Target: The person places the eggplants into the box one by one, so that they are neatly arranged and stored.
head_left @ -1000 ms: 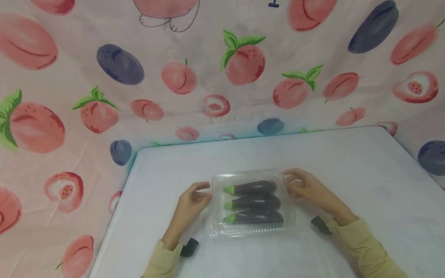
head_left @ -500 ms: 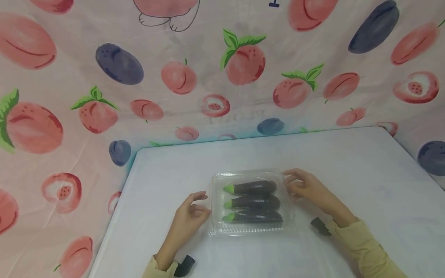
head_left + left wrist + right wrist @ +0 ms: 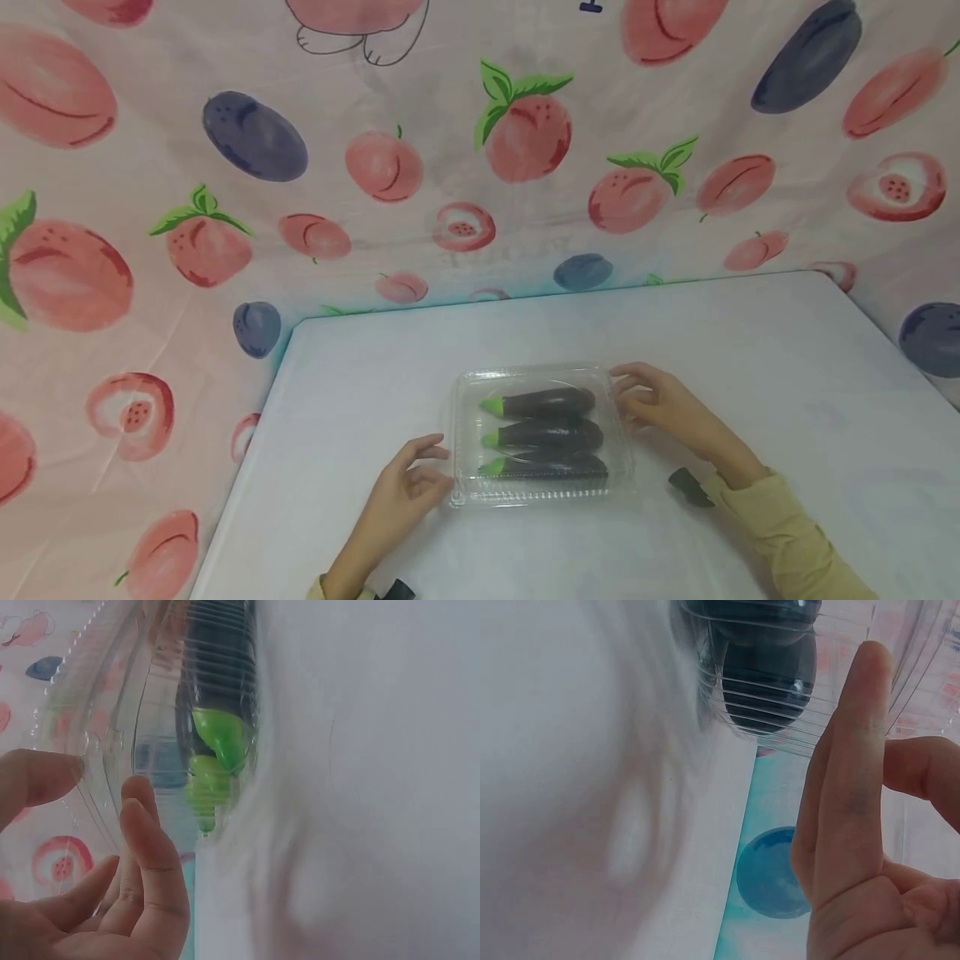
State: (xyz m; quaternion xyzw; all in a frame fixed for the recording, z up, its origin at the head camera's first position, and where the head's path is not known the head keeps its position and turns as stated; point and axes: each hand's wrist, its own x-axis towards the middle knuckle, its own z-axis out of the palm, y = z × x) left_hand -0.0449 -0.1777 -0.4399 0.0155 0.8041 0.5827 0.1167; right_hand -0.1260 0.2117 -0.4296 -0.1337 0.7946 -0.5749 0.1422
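Observation:
In the head view a clear plastic clamshell box [image 3: 540, 377] lies on the white table with its lid down. Three dark purple eggplants, a top one [image 3: 551, 403], a middle one [image 3: 555, 434] and a bottom one [image 3: 555, 465], lie inside, green stem ends to the left. My left hand [image 3: 401, 492] is at the box's lower left corner; in the left wrist view the thumb [image 3: 56, 778] meets the rim, apart from the fingers [image 3: 154, 840]. At the upper right edge is my right hand [image 3: 663, 408], its straight fingers [image 3: 855, 772] against the box side, the thumb bent behind them.
The white table [image 3: 360, 358] extends on all sides of the box. Behind it hangs a pink cloth [image 3: 450, 100] printed with peaches and plums. A dark wrist device [image 3: 692, 487] sits beside the right sleeve [image 3: 780, 517].
My left hand has slid toward me along the box's left edge, from its middle to the lower corner. The right hand and the box stay practically where they were.

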